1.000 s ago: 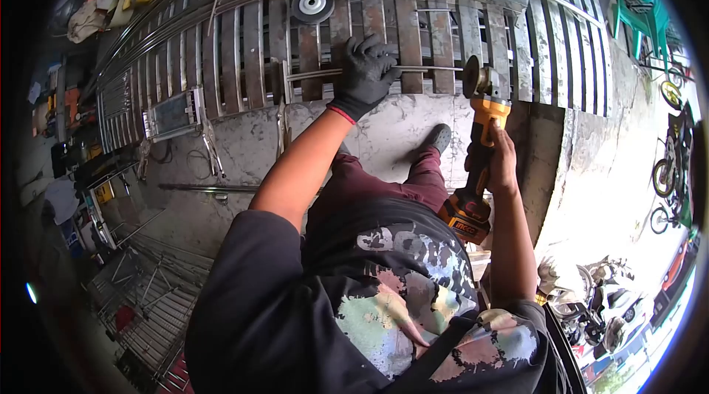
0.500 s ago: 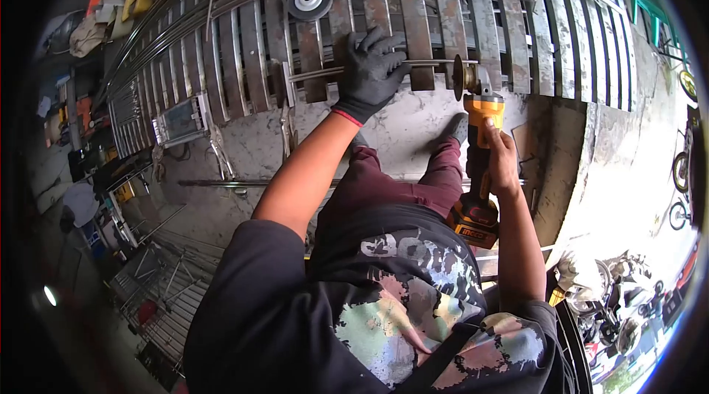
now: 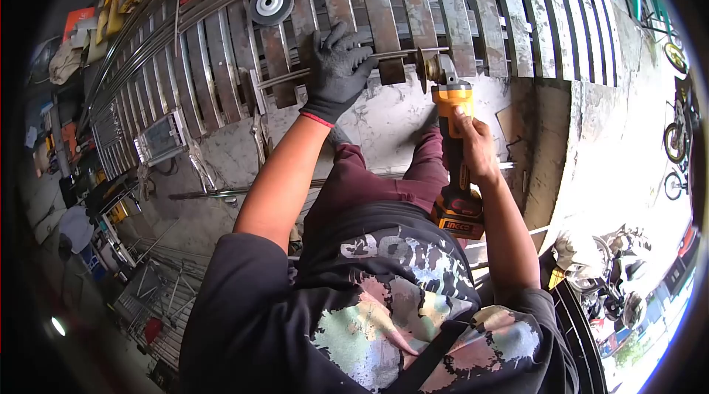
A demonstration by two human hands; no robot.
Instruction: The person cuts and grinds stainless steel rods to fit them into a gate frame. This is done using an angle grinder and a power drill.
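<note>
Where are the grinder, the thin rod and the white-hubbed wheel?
Grinder [image 3: 453, 150]: head view, black handle.
Thin rod [image 3: 395, 53]: head view, exposed middle stretch.
White-hubbed wheel [image 3: 271, 2]: head view, hub.

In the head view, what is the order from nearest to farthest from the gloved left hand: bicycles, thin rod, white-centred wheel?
1. Thin rod: passes beneath the left hand.
2. White-centred wheel: above and left of it.
3. Bicycles: far right edge.
</note>
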